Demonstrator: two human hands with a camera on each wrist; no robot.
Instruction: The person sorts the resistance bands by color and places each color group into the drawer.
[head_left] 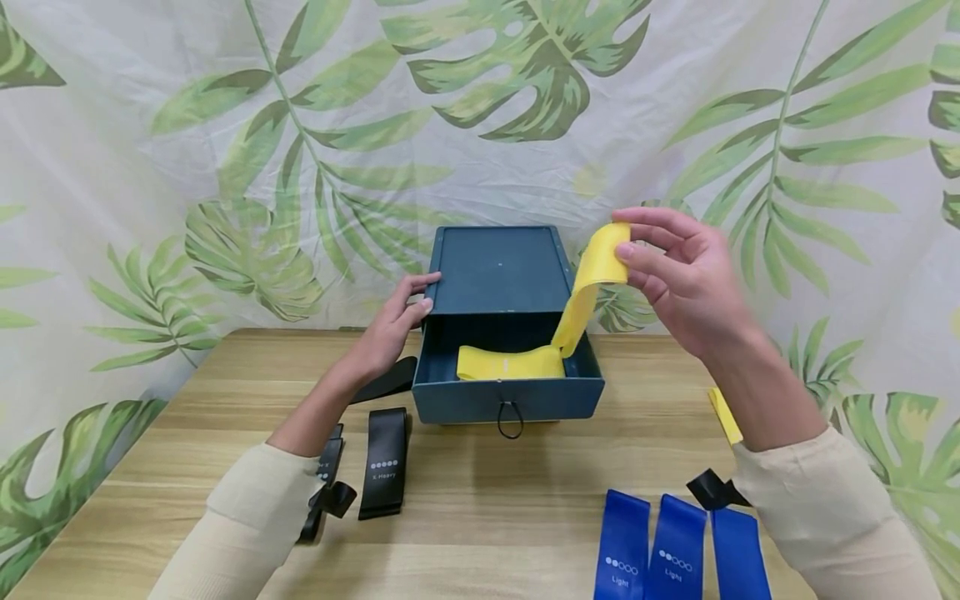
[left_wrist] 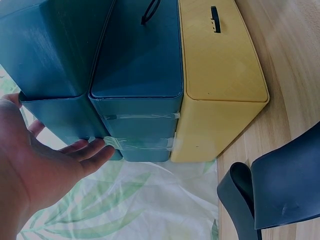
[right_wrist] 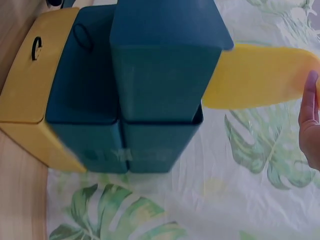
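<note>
My right hand (head_left: pixel 686 275) pinches a yellow resistance band (head_left: pixel 600 262) between thumb and fingers, up at the right of the dark blue drawer unit (head_left: pixel 498 267). The band's lower end hangs down to the right side of the pulled-out drawer (head_left: pixel 510 402). Inside that drawer lies another yellow resistance band (head_left: pixel 506 363). With fingers mostly straight, my left hand (head_left: pixel 393 325) touches the unit's left side. In the left wrist view, its fingers (left_wrist: pixel 95 157) reach along the unit's side and back. The right wrist view shows the held yellow band (right_wrist: pixel 255 75) stretching away beside the drawer.
Below the top unit stand another blue drawer unit (left_wrist: pixel 140 60) and a yellow one (left_wrist: pixel 225 55). Black bands (head_left: pixel 385 462) lie on the table (head_left: pixel 480 517) at left. Blue bands marked Light (head_left: pixel 622 542) lie front right, with another yellow band (head_left: pixel 723 415) behind them.
</note>
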